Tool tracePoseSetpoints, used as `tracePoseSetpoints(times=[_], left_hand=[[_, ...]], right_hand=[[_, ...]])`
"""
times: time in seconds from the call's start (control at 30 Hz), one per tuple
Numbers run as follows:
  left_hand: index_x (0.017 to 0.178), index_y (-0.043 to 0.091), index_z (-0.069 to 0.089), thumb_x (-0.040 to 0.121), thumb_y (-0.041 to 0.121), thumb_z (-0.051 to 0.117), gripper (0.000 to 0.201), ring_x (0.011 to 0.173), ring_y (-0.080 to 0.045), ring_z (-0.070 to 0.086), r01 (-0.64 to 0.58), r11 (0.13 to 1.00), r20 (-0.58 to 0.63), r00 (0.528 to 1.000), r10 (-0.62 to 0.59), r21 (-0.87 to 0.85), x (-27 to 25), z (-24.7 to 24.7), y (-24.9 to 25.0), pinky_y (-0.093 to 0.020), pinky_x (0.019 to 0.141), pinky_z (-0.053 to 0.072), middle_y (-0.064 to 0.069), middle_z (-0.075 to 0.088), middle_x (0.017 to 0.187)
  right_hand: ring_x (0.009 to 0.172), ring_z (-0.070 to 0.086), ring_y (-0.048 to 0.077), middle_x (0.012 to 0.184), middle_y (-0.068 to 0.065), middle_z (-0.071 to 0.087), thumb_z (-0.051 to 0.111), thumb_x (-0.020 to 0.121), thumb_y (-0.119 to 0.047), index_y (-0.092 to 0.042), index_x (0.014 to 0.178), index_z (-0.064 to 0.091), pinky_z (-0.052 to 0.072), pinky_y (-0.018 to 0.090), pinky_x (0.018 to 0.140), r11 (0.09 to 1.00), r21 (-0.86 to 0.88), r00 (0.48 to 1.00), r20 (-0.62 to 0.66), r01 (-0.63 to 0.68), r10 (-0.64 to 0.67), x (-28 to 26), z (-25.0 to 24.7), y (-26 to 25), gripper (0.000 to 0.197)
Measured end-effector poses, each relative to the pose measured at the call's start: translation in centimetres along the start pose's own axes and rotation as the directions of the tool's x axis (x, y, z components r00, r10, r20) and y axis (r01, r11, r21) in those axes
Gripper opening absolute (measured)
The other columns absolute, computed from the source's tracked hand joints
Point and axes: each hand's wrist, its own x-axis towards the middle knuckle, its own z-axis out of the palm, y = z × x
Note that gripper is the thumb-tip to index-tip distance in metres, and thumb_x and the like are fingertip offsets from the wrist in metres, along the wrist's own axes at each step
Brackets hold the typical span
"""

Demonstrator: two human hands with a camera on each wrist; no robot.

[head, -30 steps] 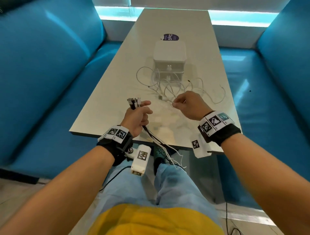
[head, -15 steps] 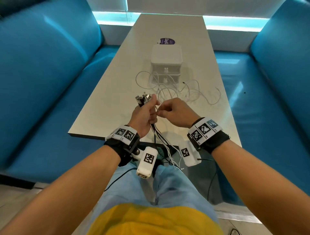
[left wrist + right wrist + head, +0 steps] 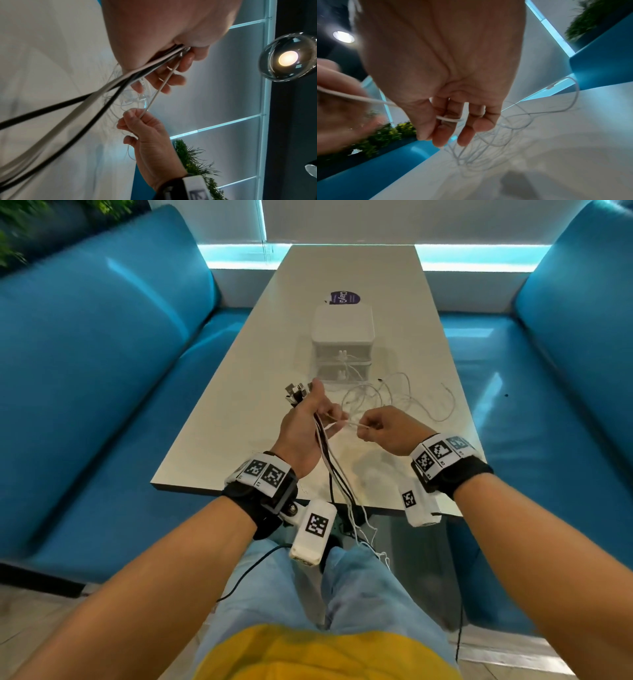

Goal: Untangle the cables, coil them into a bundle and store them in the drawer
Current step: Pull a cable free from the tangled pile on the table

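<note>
Between both hands, a thin white cable (image 3: pixel 352 424) runs taut: left hand (image 3: pixel 306 430) grips the cable bundle (image 3: pixel 334 470), right hand (image 3: pixel 387 430) pinches it; limp, light, best held near plugs.

— Where do those black and white cables (image 3: pixel 334 474) end?
— Can't say; they drop behind the table (image 3: pixel 239 412) edge. The plugs above the left hand (image 3: pixel 303 429) are too small to name.
</note>
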Motion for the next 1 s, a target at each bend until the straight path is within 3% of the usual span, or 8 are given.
tracePoseSetpoints(times=[0.1, 0.27, 0.33, 0.43, 0.57, 0.77, 0.87, 1.0], left_hand=[[0.06, 0.019, 0.034, 0.098, 0.042, 0.043, 0.045, 0.048, -0.013, 0.031, -0.012, 0.996, 0.085, 0.996, 0.019, -0.086, -0.6, 0.6, 1.6, -0.029, 0.066, 0.049, 0.004, 0.026, 0.05], [0.085, 0.02, 0.059, 0.096, 0.014, 0.052, 0.014, 0.038, -0.004, 0.017, -0.076, 0.997, 0.119, 0.99, 0.073, 0.024, -0.7, 0.3, 3.3, -0.018, 0.036, 0.02, 0.011, 0.021, 0.047], [0.099, 0.017, 0.064, 0.098, 0.017, 0.048, 0.015, 0.038, -0.003, 0.016, -0.04, 0.996, 0.111, 0.993, 0.031, 0.075, -0.5, 0.3, 3.3, -0.017, 0.035, 0.015, 0.01, 0.021, 0.048], [0.092, 0.013, 0.063, 0.101, 0.033, 0.044, 0.029, 0.041, -0.003, 0.02, 0.041, 0.991, 0.106, 0.993, -0.055, 0.13, 0.2, 0.4, 3.2, -0.015, 0.033, 0.015, 0.007, 0.031, 0.053], [0.104, 0.014, 0.067, 0.099, 0.028, 0.049, 0.023, 0.047, -0.006, 0.021, -0.013, 0.951, 0.072, 0.997, -0.009, 0.309, 1.2, 1.8, 2.7, -0.017, 0.036, 0.016, 0.005, 0.033, 0.06], [0.115, 0.028, 0.066, 0.095, 0.021, 0.057, 0.024, 0.044, -0.008, 0.027, -0.136, 0.863, 0.039, 0.99, 0.134, 0.487, 3.0, 4.4, 1.2, -0.019, 0.04, 0.024, 0.01, 0.036, 0.052], [0.089, 0.024, 0.066, 0.091, 0.022, 0.062, 0.005, 0.039, -0.005, 0.034, -0.146, 0.818, 0.036, 0.988, 0.151, 0.556, 4.0, 4.7, 0.4, -0.021, 0.045, 0.027, 0.015, 0.04, 0.04], [0.079, 0.019, 0.064, 0.085, 0.022, 0.07, 0.01, 0.037, 0.002, 0.043, -0.156, 0.768, 0.036, 0.985, 0.171, 0.622, 4.8, 4.3, -0.3, -0.02, 0.044, 0.034, 0.016, 0.05, 0.043]], right_hand=[[0.078, 0.056, 0.016, 0.084, 0.004, 0.063, 0.062, 0.091, -0.018, -0.007, 0.087, 0.066, 0.04, 0.025, 0.071, 0.999, -0.005, 0.997, -0.067, -0.047, 0.047, 0.6, -1.2, 1.2, 0.012], [0.073, 0.056, 0.013, 0.084, 0.01, 0.066, 0.063, 0.087, -0.002, -0.004, 0.083, 0.072, 0.041, 0.014, 0.066, 0.997, 0.073, 0.953, -0.3, -0.013, 0.034, 1.6, -2.9, 2.5, 0.011], [0.078, 0.053, 0.012, 0.096, 0.013, 0.06, 0.06, 0.09, -0.004, -0.014, 0.086, 0.073, 0.044, 0.019, 0.076, 0.997, 0.081, 0.926, -0.376, 0.02, 0.012, 1.9, -3.1, 2.5, 0.016], [0.09, 0.047, 0.012, 0.105, 0.002, 0.039, 0.058, 0.095, -0.02, -0.019, 0.109, 0.071, 0.042, 0.022, 0.087, 0.999, 0.021, 0.93, -0.366, -0.037, 0.042, 1.9, -3.5, 1.8, 0.019], [0.1, 0.061, 0.015, 0.107, 0.002, 0.069, 0.058, 0.094, -0.017, -0.016, 0.113, 0.071, 0.044, 0.021, 0.085, 0.997, 0.049, 0.921, -0.387, 0.064, -0.04, 1.0, -4.8, 0.2, 0.023], [0.093, 0.066, 0.008, 0.099, 0.0, 0.072, 0.059, 0.093, -0.01, -0.016, 0.105, 0.073, 0.049, 0.021, 0.089, 0.96, 0.169, 0.92, -0.363, 0.222, -0.149, -0.4, -6.0, -1.7, 0.02], [0.088, 0.064, 0.0, 0.097, -0.003, 0.071, 0.057, 0.093, -0.007, -0.015, 0.103, 0.073, 0.046, 0.01, 0.083, 0.949, 0.137, 0.91, -0.349, 0.285, -0.223, -0.8, -6.2, -2.0, 0.02], [0.08, 0.062, -0.001, 0.091, -0.001, 0.07, 0.056, 0.094, -0.004, -0.011, 0.098, 0.072, 0.047, 0.017, 0.078, 0.918, 0.16, 0.869, -0.414, 0.363, -0.272, -1.4, -6.5, -2.1, 0.018]])
